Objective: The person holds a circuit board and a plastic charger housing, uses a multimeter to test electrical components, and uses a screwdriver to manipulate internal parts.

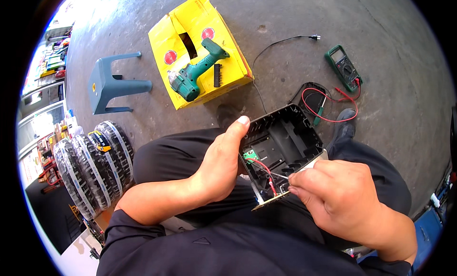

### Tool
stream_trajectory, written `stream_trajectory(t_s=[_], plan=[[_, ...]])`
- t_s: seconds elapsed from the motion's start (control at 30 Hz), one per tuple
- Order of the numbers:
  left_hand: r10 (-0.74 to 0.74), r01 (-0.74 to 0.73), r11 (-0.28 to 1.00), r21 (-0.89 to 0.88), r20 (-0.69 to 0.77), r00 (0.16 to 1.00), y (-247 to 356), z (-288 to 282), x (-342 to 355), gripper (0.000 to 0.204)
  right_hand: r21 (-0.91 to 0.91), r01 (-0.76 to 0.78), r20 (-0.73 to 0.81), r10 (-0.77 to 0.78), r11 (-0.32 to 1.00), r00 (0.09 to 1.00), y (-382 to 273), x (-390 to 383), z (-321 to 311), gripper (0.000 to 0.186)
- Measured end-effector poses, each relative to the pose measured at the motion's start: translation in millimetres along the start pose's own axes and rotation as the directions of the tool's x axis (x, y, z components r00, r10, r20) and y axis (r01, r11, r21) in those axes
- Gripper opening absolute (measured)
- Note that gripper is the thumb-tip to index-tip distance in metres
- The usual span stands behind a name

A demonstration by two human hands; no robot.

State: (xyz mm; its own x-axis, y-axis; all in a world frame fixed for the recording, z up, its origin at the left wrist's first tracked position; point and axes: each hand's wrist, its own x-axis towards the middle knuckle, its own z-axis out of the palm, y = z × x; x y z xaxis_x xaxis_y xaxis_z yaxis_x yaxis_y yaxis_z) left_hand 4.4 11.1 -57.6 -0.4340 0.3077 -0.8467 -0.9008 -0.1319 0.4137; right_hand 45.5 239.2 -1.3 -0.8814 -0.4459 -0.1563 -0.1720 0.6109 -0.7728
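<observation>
My left hand grips the left wall of an open black plastic housing, thumb on its upper rim. The housing is tilted above my lap, its hollow inside facing me. Inside are a small green circuit board and a red wire. A second board stands along the near edge. My right hand is closed in a pinch at the near right edge, thumb and forefinger around the end of a thin dark strand; whether it is a wire or a tool tip, I cannot tell.
A yellow box carries a green cordless drill and a small black bit holder. Right lie a green multimeter, its red lead, a black cover and a plugged cord. Left are a blue stool and wrapped tires.
</observation>
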Motion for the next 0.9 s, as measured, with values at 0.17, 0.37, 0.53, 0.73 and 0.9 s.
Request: stream_trajectory(t_s=[0.17, 0.37, 0.53, 0.73, 0.9], plan=[[-0.013, 0.018, 0.997, -0.076, 0.064, 0.998, 4.8, 7.1, -2.1, 0.057, -0.100, 0.091, 0.040, -0.088, 0.991, 0.995, -0.2, 2.5, -5.6, 0.014], [0.038, -0.030, 0.993, -0.118, 0.068, 0.997, 6.4, 10.0, -3.8, 0.051, 0.339, -0.268, 0.122, 0.240, 0.902, 0.963, 5.4, 10.3, -8.3, 0.014], [-0.010, 0.019, 0.986, -0.168, 0.053, 0.999, 14.9, 12.3, -6.2, 0.048, 0.314, -0.066, -0.079, 0.095, 0.947, 0.992, 12.4, 3.1, 10.6, 0.014], [-0.107, 0.101, 0.983, -0.152, -0.031, 0.994, 11.4, 13.4, -9.6, 0.049, -0.054, 0.140, -0.272, -0.150, 0.989, 0.951, 11.0, -3.0, 17.1, 0.023], [0.081, -0.079, 0.996, -0.034, 0.060, 0.995, 14.4, 4.2, -11.6, 0.046, 0.017, 0.132, -0.296, -0.121, 0.991, 0.948, 11.4, 2.7, 5.2, 0.025]])
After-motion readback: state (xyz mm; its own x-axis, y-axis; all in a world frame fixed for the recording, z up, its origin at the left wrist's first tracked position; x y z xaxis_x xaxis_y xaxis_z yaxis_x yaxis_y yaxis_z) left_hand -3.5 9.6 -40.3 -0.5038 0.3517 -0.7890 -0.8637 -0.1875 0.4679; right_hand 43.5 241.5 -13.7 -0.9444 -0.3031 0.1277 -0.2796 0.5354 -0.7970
